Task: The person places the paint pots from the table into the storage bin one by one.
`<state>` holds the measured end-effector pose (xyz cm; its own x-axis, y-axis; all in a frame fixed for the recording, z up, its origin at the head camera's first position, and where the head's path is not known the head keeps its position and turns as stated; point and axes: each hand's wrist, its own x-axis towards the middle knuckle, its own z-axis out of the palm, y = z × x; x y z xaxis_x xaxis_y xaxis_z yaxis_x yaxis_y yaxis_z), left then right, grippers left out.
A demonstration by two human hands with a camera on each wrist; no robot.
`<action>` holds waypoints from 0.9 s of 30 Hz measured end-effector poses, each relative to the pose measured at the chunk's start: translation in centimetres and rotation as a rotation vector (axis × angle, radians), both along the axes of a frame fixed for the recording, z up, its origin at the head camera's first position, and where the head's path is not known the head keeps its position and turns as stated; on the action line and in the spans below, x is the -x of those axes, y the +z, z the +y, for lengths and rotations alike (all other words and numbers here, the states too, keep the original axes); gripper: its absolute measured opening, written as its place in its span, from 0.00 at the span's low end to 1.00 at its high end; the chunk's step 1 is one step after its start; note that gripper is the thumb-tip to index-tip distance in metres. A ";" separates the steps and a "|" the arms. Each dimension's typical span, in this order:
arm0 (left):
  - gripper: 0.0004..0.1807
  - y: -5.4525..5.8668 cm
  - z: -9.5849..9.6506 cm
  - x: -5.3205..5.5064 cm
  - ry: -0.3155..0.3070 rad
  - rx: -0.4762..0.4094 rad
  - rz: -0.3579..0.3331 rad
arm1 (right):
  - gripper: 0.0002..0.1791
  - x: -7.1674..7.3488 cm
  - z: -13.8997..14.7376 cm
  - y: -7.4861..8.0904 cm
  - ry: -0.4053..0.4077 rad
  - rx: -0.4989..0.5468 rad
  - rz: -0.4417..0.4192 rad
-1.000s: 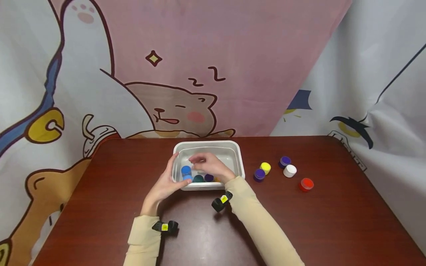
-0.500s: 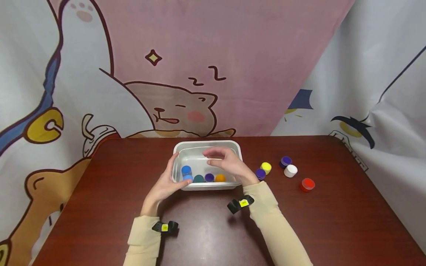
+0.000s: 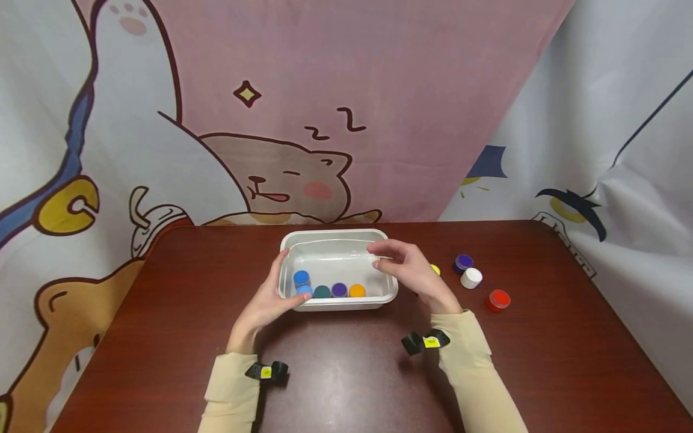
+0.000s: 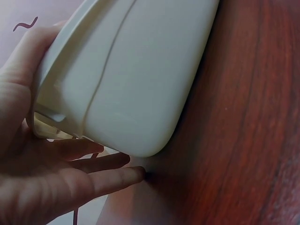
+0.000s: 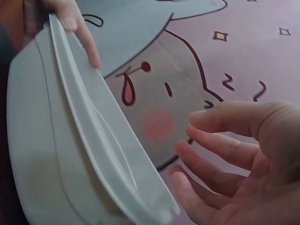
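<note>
My left hand [image 3: 263, 304] grips the left end of a white plastic tub [image 3: 335, 233], thumb over the near rim and fingers along the end wall. Inside, along the near side, stand small paint jars: a blue jar [image 3: 301, 278], a light blue jar [image 3: 304, 291], a dark green jar [image 3: 322, 292], a purple jar [image 3: 339, 290] and an orange jar [image 3: 357, 291]. The left thumb tip overlaps the light blue one. Over the tub's right rim is my right hand [image 3: 417, 273], fingers loosely bent and nothing between them, as the right wrist view also shows.
To the right on the brown table [image 3: 335, 373] stand a yellow jar [image 3: 435, 269], mostly behind the right hand, a second purple jar [image 3: 462, 263], a white jar [image 3: 471, 278] and a red jar [image 3: 498, 300]. A cartoon-print curtain [image 3: 411, 120] hangs behind the table.
My right hand has moved rightward from inside the tub to its right rim, uncovering the purple and orange jars there and covering another purple jar on the table. My left hand stays put.
</note>
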<state>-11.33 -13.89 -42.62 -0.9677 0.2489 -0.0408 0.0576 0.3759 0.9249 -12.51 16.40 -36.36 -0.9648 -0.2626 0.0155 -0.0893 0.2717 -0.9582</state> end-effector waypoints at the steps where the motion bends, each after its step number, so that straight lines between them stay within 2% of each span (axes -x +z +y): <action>1: 0.57 0.0 0.0 0.0 0.001 0.000 0.001 | 0.18 -0.1 0.4 -0.1 -0.014 -0.010 0.002; 10: 0.57 0.0 0.0 0.0 0.000 -0.011 0.010 | 0.19 -0.8 3.7 -1.1 -0.141 -0.005 -0.023; 16: 0.57 -0.2 -0.1 -0.1 -0.005 -0.010 0.006 | 0.18 -1.7 5.5 -2.4 -0.231 -0.068 -0.015; 27: 0.57 -0.2 0.0 0.1 -0.006 -0.003 0.010 | 0.19 -3.2 7.5 -5.1 -0.343 -0.148 -0.051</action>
<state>-11.39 -13.89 -42.80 -0.9665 0.2547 -0.0307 0.0689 0.3731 0.9252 -9.31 23.92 -41.42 -0.9956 0.0799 -0.0490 0.0778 0.4130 -0.9074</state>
